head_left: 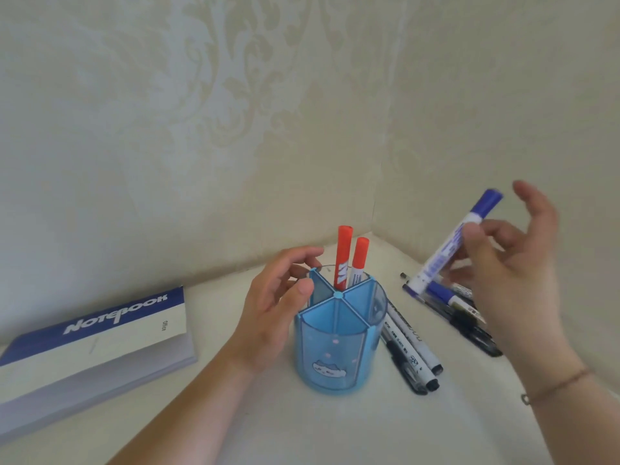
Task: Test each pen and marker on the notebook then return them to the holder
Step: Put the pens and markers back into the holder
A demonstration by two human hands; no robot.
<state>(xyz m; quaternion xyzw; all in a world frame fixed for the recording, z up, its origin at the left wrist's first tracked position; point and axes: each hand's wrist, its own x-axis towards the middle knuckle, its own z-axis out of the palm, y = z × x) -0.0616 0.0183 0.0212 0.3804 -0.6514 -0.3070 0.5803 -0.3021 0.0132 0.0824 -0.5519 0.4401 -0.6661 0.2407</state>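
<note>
The blue pen holder (339, 340) stands on the white worktop (302, 431) not far from the back corner where the two papered walls (201, 112) meet. It is round, translucent, divided by partitions into compartments, and carries a small cat picture on its front. Two red markers (350, 263) stand upright side by side in the rear compartment, caps up.

The left hand (285, 297) rests against the holder's left rim, its grip loosely curled round that edge with the thumb at the near side and the fingers (308, 255) reaching over the back.

The right hand (510, 273) is raised above the right side of the worktop and pinches a blue marker (453, 243) between thumb and fingers; its other fingers are spread. The marker is tilted, blue cap up and away, its lower end hanging over a loose pile of pens (463, 310) lying near the right wall. In that pile another blue-capped marker (446, 295) is visible; the rest are dark and blurred.

Just beside the holder's right side lie three more pens (412, 354), roughly parallel, tips towards the front edge.

The notebook (97, 337) lies closed by the left wall, well apart from the holder, its cover blue and white with the word "Notebook". A thin bracelet (557, 385) circles the right wrist.
</note>
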